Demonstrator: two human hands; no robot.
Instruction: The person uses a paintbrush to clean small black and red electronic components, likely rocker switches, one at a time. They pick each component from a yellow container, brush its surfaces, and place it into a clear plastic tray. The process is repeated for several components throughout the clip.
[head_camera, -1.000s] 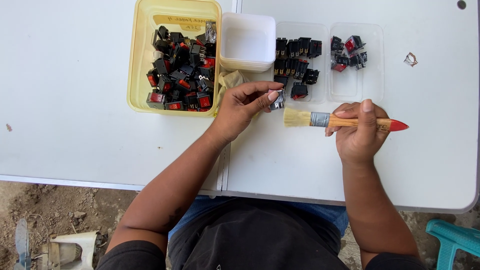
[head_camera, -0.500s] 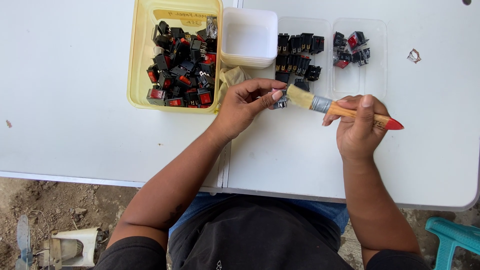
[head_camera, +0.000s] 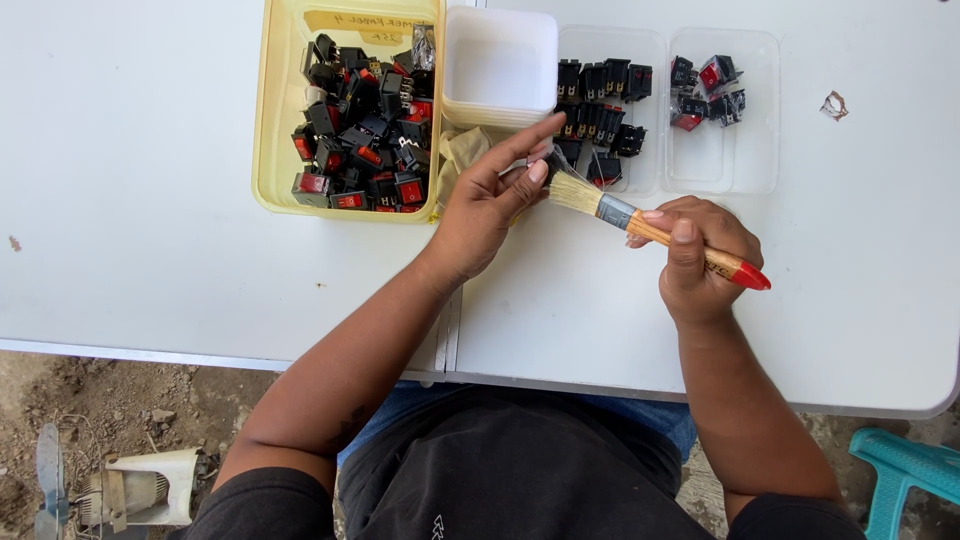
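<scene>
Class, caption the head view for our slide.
Right hand brushes a small switch held by left hand beside yellow tub.

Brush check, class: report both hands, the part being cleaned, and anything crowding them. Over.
Right hand in a shut grip on the brush. Left hand pinches a small switch under the bristles. White tub and clear tray sit close behind.

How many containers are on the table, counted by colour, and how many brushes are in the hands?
Yellow tub: 1
White tub: 1
Clear trays: 2, side by side
Paintbrush: 1, in the right hand
Total: 5
The left hand holds a small part at the bristles.
</scene>
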